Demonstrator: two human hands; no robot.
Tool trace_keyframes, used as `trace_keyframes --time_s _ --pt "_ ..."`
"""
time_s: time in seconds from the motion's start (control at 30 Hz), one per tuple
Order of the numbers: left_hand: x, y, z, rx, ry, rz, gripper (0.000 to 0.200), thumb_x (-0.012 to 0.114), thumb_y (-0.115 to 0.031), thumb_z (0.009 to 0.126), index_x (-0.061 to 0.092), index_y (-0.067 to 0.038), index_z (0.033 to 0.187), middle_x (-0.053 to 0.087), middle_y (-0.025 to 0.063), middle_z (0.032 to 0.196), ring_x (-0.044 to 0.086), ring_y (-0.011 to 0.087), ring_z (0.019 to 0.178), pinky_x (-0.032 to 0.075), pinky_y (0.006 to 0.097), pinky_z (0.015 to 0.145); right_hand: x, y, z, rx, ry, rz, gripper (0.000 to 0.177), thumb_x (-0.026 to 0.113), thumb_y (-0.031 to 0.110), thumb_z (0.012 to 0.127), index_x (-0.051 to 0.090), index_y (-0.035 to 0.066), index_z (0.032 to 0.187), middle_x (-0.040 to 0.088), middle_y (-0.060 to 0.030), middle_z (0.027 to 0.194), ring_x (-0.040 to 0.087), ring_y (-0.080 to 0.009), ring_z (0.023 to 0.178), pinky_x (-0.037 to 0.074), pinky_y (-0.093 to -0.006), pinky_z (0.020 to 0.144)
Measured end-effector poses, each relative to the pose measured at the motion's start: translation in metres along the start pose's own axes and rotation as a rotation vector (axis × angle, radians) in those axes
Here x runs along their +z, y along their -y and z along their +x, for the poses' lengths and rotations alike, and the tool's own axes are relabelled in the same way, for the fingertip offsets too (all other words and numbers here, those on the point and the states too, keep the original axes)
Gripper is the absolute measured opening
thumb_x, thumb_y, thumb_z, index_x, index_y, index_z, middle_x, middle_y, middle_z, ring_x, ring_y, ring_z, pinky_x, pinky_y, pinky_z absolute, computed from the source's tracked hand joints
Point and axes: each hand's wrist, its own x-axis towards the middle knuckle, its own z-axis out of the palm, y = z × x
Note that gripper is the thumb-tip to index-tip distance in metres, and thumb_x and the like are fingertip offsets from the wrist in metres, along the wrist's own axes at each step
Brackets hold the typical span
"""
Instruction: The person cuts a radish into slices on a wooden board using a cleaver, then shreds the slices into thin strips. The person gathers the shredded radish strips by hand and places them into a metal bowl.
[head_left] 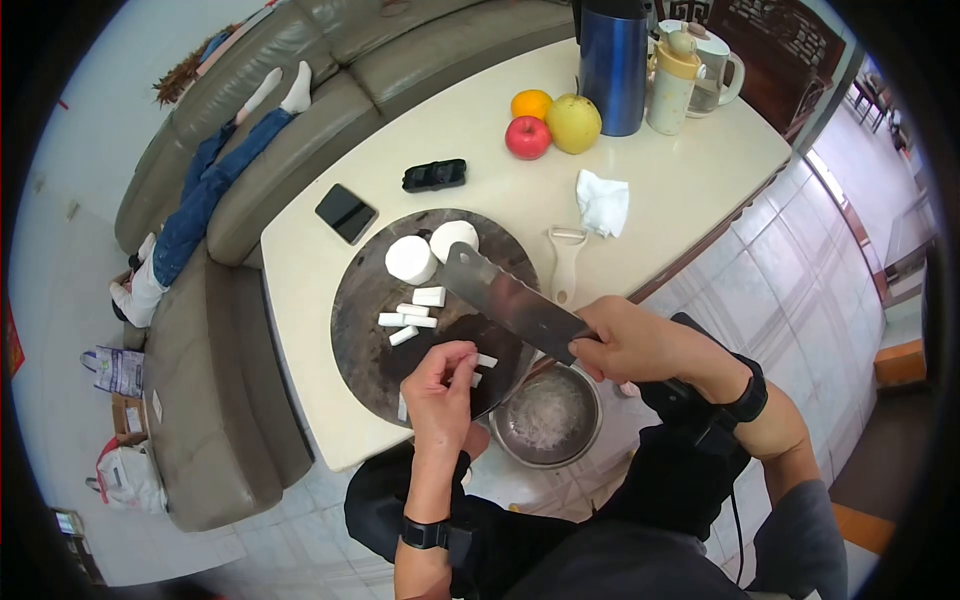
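My right hand (628, 338) is wrapped round the handle of a cleaver (515, 305), its broad blade held over the round dark cutting board (360, 300). Low on the board, my left hand (440, 390) has its fingertips pinched together at small cut white radish pieces (486, 361), partly hidden by the fingers. Further up the board lie several white radish sticks (415, 321) and a short block (429, 296). Two thick round radish chunks (410, 260) stand behind them, one next to the cleaver's tip.
Below the table edge sits a metal bowl (500, 420) with pale contents. Around the board are a peeler (565, 265), crumpled tissue (602, 204), phone (346, 213) and black object (434, 176). Fruit (527, 138) and a blue flask (612, 75) stand behind. A person's legs (215, 190) rest on the sofa.
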Motion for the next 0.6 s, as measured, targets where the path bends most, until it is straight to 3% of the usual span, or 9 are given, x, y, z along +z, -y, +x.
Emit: trace_keyframes --time_s 0.07,0.1,0.17,0.27,0.4,0.6 --pt "0.006 0.001 0.003 0.242 -0.027 0.378 0.013 0.066 0.001 0.082 0.066 0.001 0.096 0.068 0.0085 0.087 0.064 0.0149 0.072 0.050 0.0264 0.066 0.005 -0.013 -0.003 -0.069 -0.056 -0.149 0.020 0.051 0.009 0.081 0.057 -0.007 0.070 0.057 -0.0178 0.055 0.056 -0.0256 0.046 0.044 -0.0376 0.048" --pt "0.008 0.003 0.005 0.326 -0.055 0.477 0.014 0.068 0.001 0.079 0.066 0.001 0.092 0.066 0.0116 0.088 0.065 0.0231 0.077 0.050 0.0303 0.070 0.009 -0.019 -0.005 -0.062 -0.057 -0.145 0.020 0.051 0.009 0.081 0.057 -0.007 0.070 0.057 -0.0178 0.055 0.056 -0.0256 0.046 0.044 -0.0376 0.048" --pt "0.011 0.000 0.008 0.400 -0.101 0.577 0.014 0.068 0.002 0.078 0.067 0.001 0.091 0.066 0.0122 0.090 0.064 0.0262 0.082 0.050 0.0322 0.072 0.021 -0.029 -0.011 -0.384 -0.209 -0.400 0.015 0.053 0.006 0.079 0.056 -0.007 0.085 0.058 -0.0200 0.058 0.059 -0.0330 0.052 0.045 -0.0421 0.049" --pt "0.008 -0.005 0.003 0.488 -0.109 0.678 0.015 0.069 0.002 0.075 0.067 0.001 0.091 0.064 0.0133 0.095 0.061 0.0305 0.089 0.049 0.0358 0.077 0.035 -0.030 -0.022 -0.322 -0.241 -0.570 0.020 0.055 0.004 0.076 0.054 -0.006 0.093 0.058 -0.0201 0.060 0.061 -0.0361 0.056 0.046 -0.0437 0.050" --pt "0.005 0.002 -0.005 0.577 0.052 0.681 0.017 0.068 0.003 0.074 0.066 0.003 0.092 0.063 0.0139 0.098 0.060 0.0322 0.090 0.049 0.0390 0.077 0.030 -0.013 -0.030 -0.282 -0.118 -0.623 0.021 0.058 0.004 0.072 0.051 -0.005 0.089 0.059 -0.0191 0.062 0.061 -0.0354 0.055 0.047 -0.0426 0.050" --pt "0.000 0.012 -0.011 0.621 0.128 0.809 0.024 0.069 0.004 0.070 0.066 0.005 0.094 0.061 0.0165 0.101 0.058 0.0352 0.092 0.047 0.0426 0.078 0.028 0.006 -0.028 -0.274 0.034 -0.781 0.025 0.062 0.003 0.068 0.050 -0.008 0.087 0.059 -0.0185 0.065 0.063 -0.0337 0.055 0.047 -0.0410 0.045"
